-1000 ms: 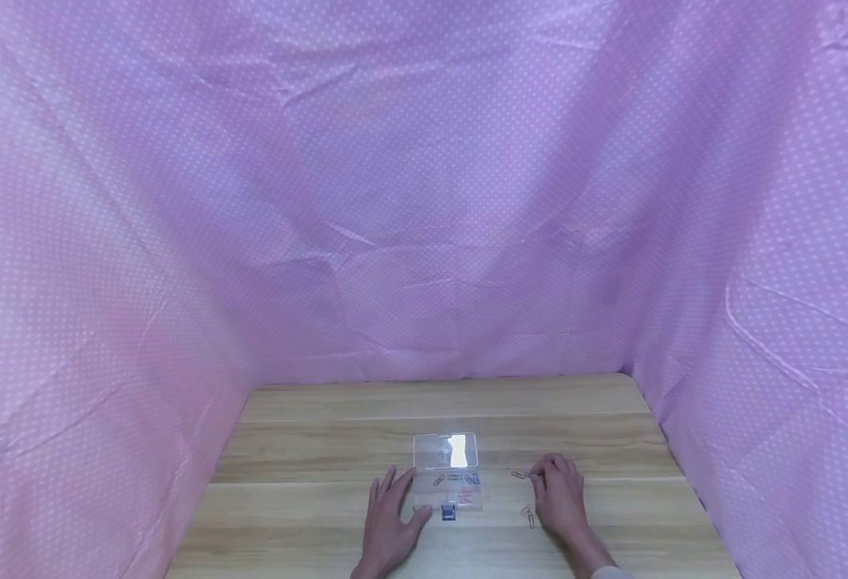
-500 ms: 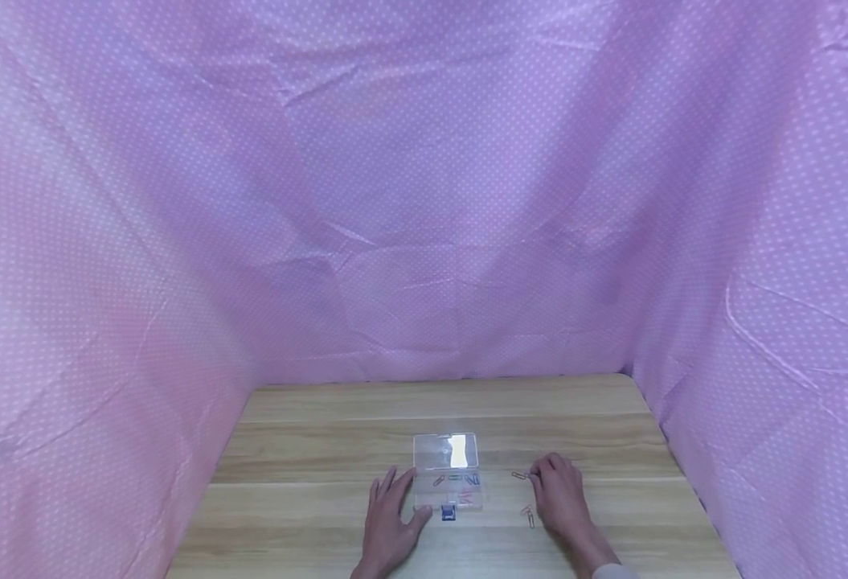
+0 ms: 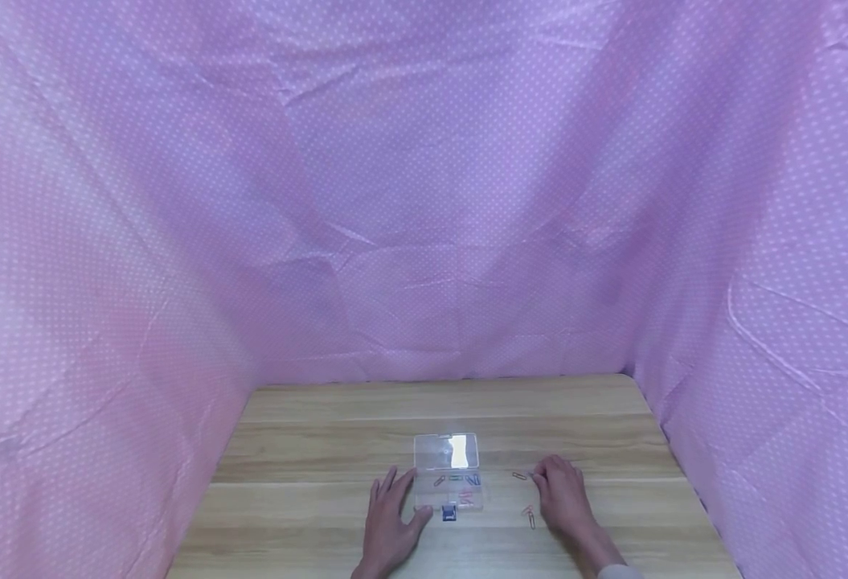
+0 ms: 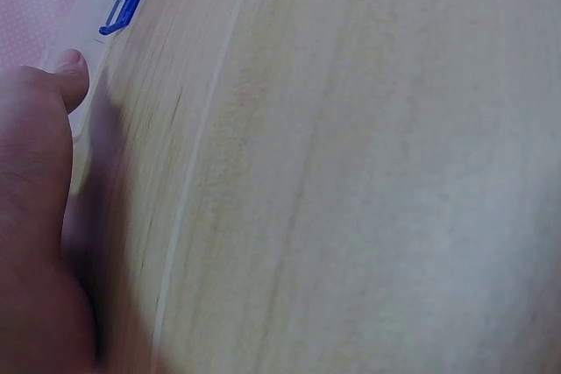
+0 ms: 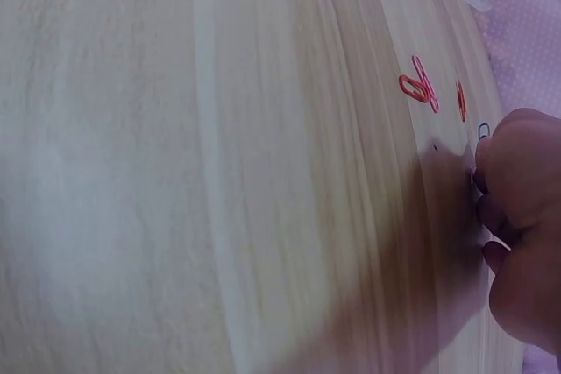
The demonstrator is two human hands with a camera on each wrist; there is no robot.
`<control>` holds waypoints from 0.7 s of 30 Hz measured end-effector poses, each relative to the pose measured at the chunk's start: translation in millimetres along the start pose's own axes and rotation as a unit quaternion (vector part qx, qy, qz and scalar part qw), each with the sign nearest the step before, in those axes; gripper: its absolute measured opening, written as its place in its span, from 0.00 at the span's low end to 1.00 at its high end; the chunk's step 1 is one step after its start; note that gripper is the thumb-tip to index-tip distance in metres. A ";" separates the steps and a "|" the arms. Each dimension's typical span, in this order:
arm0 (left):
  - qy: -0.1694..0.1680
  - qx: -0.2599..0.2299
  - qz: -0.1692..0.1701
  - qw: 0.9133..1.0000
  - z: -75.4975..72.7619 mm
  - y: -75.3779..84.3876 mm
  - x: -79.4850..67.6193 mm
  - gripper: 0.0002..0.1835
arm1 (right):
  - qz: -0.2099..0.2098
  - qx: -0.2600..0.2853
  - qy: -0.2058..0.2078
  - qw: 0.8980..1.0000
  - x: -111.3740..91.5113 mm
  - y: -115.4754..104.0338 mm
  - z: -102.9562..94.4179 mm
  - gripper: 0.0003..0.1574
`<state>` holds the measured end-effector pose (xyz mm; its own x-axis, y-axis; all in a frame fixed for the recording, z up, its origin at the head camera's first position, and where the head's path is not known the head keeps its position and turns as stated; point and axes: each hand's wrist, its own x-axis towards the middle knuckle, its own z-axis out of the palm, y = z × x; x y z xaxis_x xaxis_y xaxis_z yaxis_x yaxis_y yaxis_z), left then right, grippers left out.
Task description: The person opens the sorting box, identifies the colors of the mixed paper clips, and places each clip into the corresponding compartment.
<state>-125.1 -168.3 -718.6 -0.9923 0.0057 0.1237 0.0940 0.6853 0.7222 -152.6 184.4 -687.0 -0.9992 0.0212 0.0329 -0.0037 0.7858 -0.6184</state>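
Note:
A clear plastic box [image 3: 429, 495] lies on the table with its lid [image 3: 432, 452] folded back. Inside are several paper clips, among them a green clip [image 3: 456, 478] and blue clips [image 3: 473, 480]. My left hand [image 3: 389, 527] rests at the box's left side, fingers spread, the thumb at the front edge near the blue latch [image 4: 124, 8]. On the right, my right hand [image 3: 563, 494] pinches a dark blue paper clip [image 5: 484, 130], partly hidden by the fingertips. Left of that hand lies an orange-red clip [image 3: 519, 475]; a pink clip [image 5: 425, 83] and a red clip [image 5: 413, 88] lie together nearer me.
The wood-grain table [image 3: 308, 434] has a rounded far corner at the right. Pink dotted cloth [image 3: 424, 305] hangs behind it and along both sides.
My right hand has shifted slightly right with the dark blue clip, away from the orange-red clip. The left hand and box have stayed in place.

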 end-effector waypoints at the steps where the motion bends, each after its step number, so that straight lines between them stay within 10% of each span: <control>1: 0.000 0.001 0.001 1.000 -0.2 0.4 -0.2 0.39 | 0.001 0.009 0.004 1.000 0.0 0.9 -0.2 0.07; 21: 0.022 0.013 0.020 0.999 3.3 -0.1 -3.4 0.38 | 0.016 0.104 0.042 0.994 -6.8 1.2 -10.6 0.06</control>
<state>-122.0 -165.9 -721.4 -0.9834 0.0021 0.1817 0.1304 0.7046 0.6976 -145.3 191.7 -679.7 -0.9922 0.1027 0.0709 0.0112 0.6390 -0.7692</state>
